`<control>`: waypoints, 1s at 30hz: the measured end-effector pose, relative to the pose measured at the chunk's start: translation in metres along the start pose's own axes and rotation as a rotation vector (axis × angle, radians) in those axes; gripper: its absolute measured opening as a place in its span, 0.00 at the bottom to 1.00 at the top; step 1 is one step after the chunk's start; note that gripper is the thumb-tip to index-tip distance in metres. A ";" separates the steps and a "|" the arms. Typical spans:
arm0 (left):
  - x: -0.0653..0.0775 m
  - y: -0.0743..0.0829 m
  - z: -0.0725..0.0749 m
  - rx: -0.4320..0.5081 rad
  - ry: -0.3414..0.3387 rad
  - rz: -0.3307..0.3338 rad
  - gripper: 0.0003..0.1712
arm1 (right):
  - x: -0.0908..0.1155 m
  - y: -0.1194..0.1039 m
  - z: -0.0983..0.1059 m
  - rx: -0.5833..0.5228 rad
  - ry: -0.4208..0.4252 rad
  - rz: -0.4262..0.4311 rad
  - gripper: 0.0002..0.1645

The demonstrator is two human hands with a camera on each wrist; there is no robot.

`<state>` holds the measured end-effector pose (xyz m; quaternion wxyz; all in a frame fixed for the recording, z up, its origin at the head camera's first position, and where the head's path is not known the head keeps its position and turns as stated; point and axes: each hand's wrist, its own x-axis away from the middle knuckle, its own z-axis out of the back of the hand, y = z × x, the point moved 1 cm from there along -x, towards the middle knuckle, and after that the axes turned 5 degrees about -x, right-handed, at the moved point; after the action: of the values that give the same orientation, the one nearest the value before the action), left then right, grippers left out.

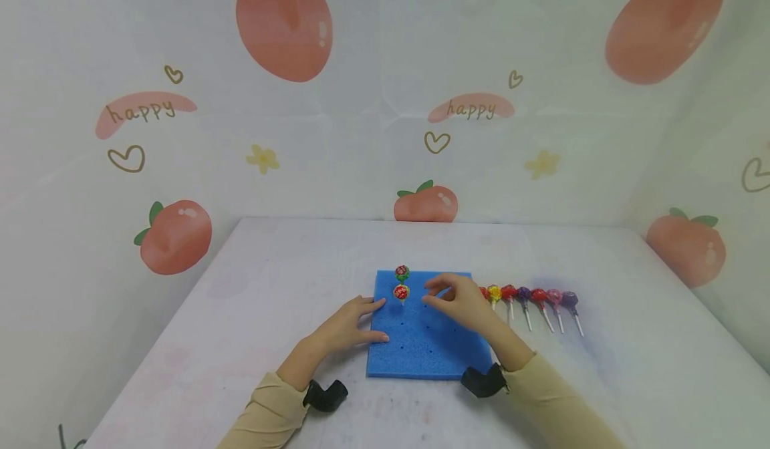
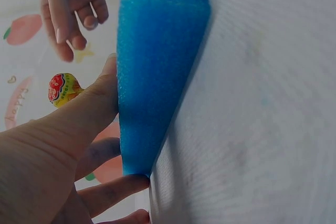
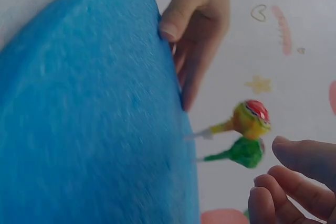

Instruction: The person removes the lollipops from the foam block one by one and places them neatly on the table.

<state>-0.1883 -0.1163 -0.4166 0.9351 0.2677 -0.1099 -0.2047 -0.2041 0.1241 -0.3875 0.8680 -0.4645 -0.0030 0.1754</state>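
Note:
A blue foam board (image 1: 415,362) with small holes lies flat on the table. Two lollipops stand upright in it near its far left: a green-wrapped lollipop (image 3: 247,153) and a yellow-and-red lollipop (image 3: 252,119). My left hand (image 1: 345,327) rests on the board's left edge, thumb and fingers spread along it. Over the board's right half is my right hand (image 1: 460,302), fingers loosely bent with nothing between them, a little apart from the lollipops. In the left wrist view, the right hand (image 2: 76,11) hangs beyond the board with its fingers pointing down.
To the right of the board lies a row of several lollipops, among them a yellow lollipop (image 1: 494,293) and a purple lollipop (image 1: 569,299). Their white sticks point toward the near side. A printed cloth backdrop (image 1: 361,141) stands behind the white table (image 1: 289,255).

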 end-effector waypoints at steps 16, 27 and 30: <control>-0.001 -0.001 0.000 -0.008 0.005 -0.009 0.43 | -0.017 -0.003 -0.035 -0.057 -0.061 -0.011 0.19; -0.001 0.000 0.000 0.002 0.009 -0.019 0.42 | -0.021 -0.001 -0.043 -0.075 -0.061 -0.024 0.12; 0.000 0.001 0.001 0.004 0.008 -0.016 0.42 | -0.020 -0.002 -0.042 -0.074 -0.053 -0.012 0.11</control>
<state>-0.1885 -0.1158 -0.4157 0.9333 0.2711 -0.1043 -0.2111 -0.2154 0.0826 -0.4065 0.8508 -0.4916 -0.0354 0.1824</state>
